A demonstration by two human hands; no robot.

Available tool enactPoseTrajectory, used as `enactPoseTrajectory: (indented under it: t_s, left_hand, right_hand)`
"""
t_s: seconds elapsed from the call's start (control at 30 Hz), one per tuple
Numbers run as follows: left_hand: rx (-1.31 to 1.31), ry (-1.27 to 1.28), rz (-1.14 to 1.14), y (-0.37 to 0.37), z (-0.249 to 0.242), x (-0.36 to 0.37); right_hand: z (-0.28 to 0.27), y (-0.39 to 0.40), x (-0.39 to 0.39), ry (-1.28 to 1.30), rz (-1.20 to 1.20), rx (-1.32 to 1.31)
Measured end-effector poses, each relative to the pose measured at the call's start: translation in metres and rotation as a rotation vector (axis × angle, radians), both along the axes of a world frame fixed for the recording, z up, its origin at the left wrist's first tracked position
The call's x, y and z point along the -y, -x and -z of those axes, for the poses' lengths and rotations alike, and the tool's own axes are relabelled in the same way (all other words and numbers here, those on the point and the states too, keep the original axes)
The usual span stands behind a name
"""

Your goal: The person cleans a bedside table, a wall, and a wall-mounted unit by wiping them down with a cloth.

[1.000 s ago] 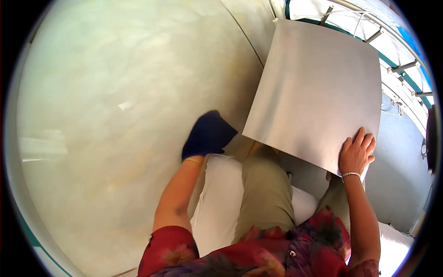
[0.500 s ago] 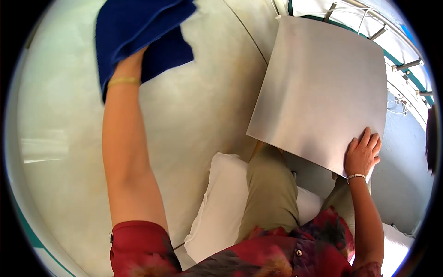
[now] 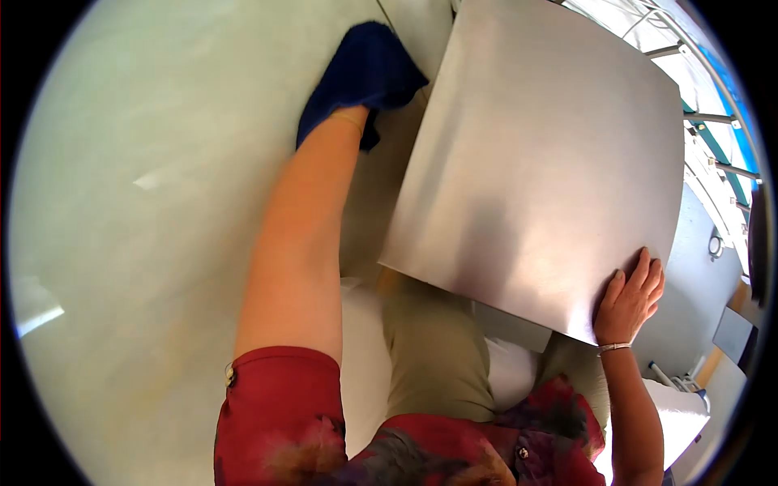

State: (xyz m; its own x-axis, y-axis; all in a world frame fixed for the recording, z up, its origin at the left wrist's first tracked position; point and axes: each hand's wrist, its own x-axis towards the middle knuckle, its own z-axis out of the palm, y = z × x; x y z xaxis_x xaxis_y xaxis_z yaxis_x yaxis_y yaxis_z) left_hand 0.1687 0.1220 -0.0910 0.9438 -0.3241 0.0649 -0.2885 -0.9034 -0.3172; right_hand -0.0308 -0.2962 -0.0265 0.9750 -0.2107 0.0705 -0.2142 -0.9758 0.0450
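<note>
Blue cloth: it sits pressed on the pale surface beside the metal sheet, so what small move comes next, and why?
Probably sweep the blue cloth back toward the body across the pale curved surface. The left hand is at full reach under the cloth, close to the metal sheet, which the right hand steadies at its near corner.

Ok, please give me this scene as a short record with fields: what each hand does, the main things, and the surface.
left hand: hidden under the blue cloth, pressing it on the pale curved surface
right hand: lies flat on the near corner of the metal sheet, fingers spread
metal sheet: large, square, dull silver, tilted, with its lower edge over the person's lap
blue cloth: dark blue, bunched, right beside the sheet's left edge
clothing: red patterned shirt, khaki trousers
wrists: bracelet on the right wrist
background: railing at upper right
</note>
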Motion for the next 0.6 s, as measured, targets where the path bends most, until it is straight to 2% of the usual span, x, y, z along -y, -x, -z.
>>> enactPoseTrajectory:
  t_s: [0.17, 0.33, 0.43, 0.6]
  left_hand:
    - [-0.198, 0.013, -0.046, 0.036, 0.057, -0.004]
    - [-0.407, -0.005, -0.052, 0.11, 0.083, -0.013]
    - [-0.489, -0.008, -0.043, 0.156, 0.075, -0.015]
    - [-0.466, 0.044, 0.029, 0.199, 0.017, -0.007]
  right_hand:
    - [0.0, 0.001, 0.001, 0.008, -0.01, -0.003]
    - [-0.001, 0.0, -0.002, -0.008, 0.013, -0.012]
    - [-0.004, -0.001, -0.004, -0.012, 0.035, -0.021]
    - [-0.008, -0.001, -0.007, -0.028, 0.062, -0.019]
